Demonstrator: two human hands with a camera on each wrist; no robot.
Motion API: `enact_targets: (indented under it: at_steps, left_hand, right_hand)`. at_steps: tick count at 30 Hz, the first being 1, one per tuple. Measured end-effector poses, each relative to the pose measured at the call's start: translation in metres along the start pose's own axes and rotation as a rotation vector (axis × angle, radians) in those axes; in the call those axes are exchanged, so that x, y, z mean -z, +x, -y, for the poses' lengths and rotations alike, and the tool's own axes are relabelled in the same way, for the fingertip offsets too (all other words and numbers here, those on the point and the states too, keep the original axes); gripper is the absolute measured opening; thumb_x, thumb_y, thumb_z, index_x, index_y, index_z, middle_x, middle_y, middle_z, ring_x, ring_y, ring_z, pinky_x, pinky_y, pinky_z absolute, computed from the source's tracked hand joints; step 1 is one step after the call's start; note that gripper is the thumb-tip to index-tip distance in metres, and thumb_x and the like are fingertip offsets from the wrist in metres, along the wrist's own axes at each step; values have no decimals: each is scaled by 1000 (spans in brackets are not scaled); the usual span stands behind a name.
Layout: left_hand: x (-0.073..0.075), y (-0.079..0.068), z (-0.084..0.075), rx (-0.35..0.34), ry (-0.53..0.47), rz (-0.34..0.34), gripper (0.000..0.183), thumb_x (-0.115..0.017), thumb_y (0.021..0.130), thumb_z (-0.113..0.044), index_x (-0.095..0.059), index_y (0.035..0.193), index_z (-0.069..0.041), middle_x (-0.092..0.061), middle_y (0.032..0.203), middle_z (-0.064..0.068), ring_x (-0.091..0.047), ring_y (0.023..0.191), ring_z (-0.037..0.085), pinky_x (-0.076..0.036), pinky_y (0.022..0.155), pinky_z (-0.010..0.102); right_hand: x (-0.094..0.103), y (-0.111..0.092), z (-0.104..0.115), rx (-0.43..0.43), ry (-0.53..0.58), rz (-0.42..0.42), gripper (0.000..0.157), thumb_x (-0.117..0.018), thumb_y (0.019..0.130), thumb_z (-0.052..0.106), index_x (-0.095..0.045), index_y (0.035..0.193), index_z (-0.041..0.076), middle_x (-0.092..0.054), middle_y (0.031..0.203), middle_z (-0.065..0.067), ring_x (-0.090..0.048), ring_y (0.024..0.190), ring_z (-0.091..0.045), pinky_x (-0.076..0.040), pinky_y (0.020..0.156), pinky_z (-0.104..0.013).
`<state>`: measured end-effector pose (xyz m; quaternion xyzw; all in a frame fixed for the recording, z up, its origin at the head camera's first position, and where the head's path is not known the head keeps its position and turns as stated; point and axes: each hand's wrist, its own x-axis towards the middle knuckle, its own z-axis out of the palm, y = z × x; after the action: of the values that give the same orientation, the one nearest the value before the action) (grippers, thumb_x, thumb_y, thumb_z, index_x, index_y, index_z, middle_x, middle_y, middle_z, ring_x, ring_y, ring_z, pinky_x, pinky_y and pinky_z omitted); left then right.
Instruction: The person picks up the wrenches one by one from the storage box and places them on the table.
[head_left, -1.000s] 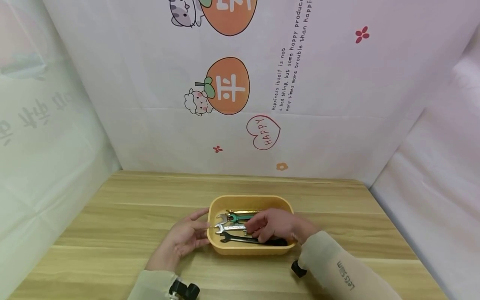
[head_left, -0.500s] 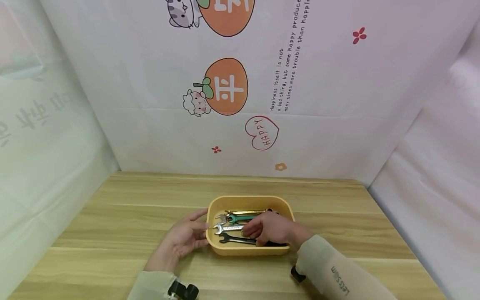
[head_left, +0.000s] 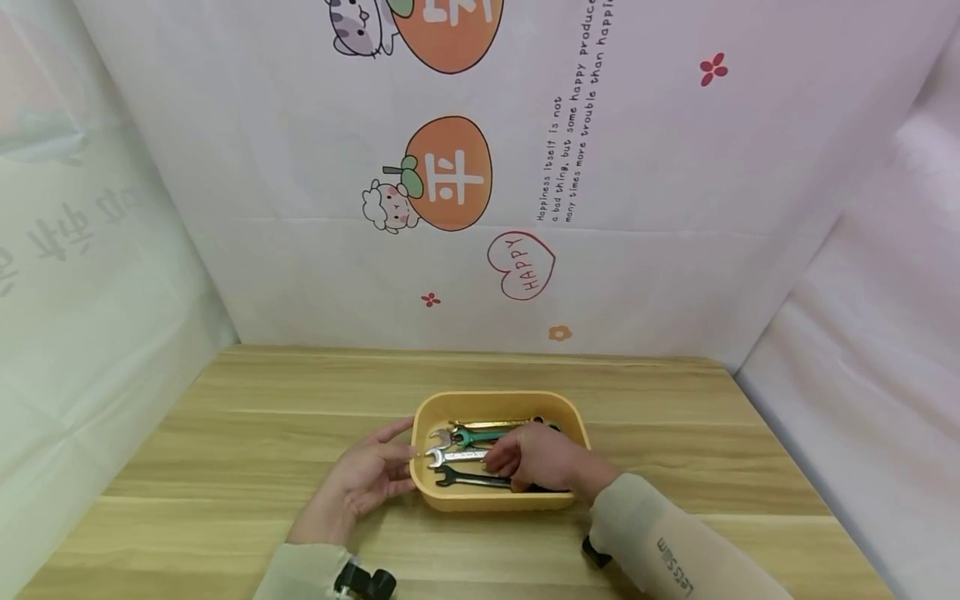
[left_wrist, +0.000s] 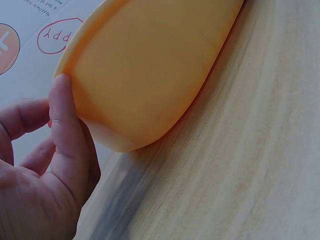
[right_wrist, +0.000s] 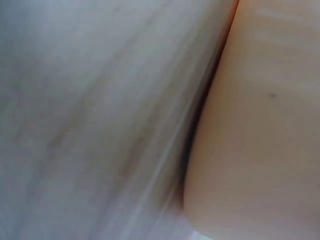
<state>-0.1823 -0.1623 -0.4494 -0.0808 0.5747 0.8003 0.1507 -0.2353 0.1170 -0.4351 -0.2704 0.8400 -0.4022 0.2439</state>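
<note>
A yellow plastic basket (head_left: 495, 503) stands on the table with several wrenches lying in it. Nearest the front is a black wrench (head_left: 468, 478); behind it come a silver wrench (head_left: 457, 456), a green wrench (head_left: 480, 435) and a gold-coloured wrench (head_left: 495, 423). My left hand (head_left: 367, 475) touches the basket's left end, its fingertips at the rim and outer wall in the left wrist view. Inside the basket, my right hand (head_left: 547, 457) reaches down with bent fingers over the silver and black wrenches. What lies between its thumb and fingers is hidden; I cannot tell whether it grips a wrench.
The wood-grain table (head_left: 300, 400) extends on both sides of the basket. A white printed cloth (head_left: 637, 283) hangs behind, with more white cloth at left and right. The right wrist view shows mostly the basket's plain outer wall (right_wrist: 260, 130) and the tabletop.
My right hand has settled slightly lower over the front wrenches, covering more of the black wrench's handle. The left hand stays at the basket's end. The head view has shifted slightly.
</note>
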Motion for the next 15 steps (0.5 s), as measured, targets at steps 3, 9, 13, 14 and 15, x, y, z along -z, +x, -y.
enact_targets:
  at_steps: [3, 9, 13, 14, 15]
  left_hand:
    - [0, 0, 0, -1, 1, 1, 64, -58, 93, 2, -38, 152, -8, -60, 107, 24, -61, 78, 22, -59, 67, 33]
    - [1, -1, 0, 2, 4, 1, 64, -59, 92, 1, -39, 152, -8, -60, 107, 23, -61, 79, 22, -58, 67, 33]
    - [1, -1, 0, 4, 1, -2, 63, -59, 92, 2, -39, 152, -8, -60, 105, 22, -61, 79, 21, -58, 67, 33]
    - [1, -1, 0, 5, 0, -2, 63, -59, 92, 2, -39, 152, -8, -60, 105, 22, -61, 79, 21, -58, 67, 33]
    - [1, -1, 0, 5, -1, -2, 63, -58, 93, 2, -39, 152, -7, -60, 105, 22, -61, 79, 21, -59, 67, 33]
  right_hand:
    - [-1, 1, 1, 9, -34, -5, 43, -72, 73, -20, -75, 108, 6, -72, 99, -1, -68, 92, -20, -58, 76, -33]
    - [-1, 2, -1, 32, -76, 12, 44, -73, 75, -18, -75, 111, 6, -73, 100, 1, -68, 93, -18, -58, 76, -29]
    - [-1, 3, -2, 33, -90, 5, 46, -74, 73, -18, -75, 111, 7, -72, 100, 3, -68, 92, -17, -58, 76, -30]
    - [-1, 3, -2, 31, -89, 4, 46, -73, 73, -18, -75, 112, 7, -72, 100, 3, -68, 91, -17, -58, 76, -30]
    - [0, 2, -3, 29, -87, 3, 47, -73, 73, -19, -74, 112, 7, -72, 101, 3, -68, 91, -17, -58, 76, -30]
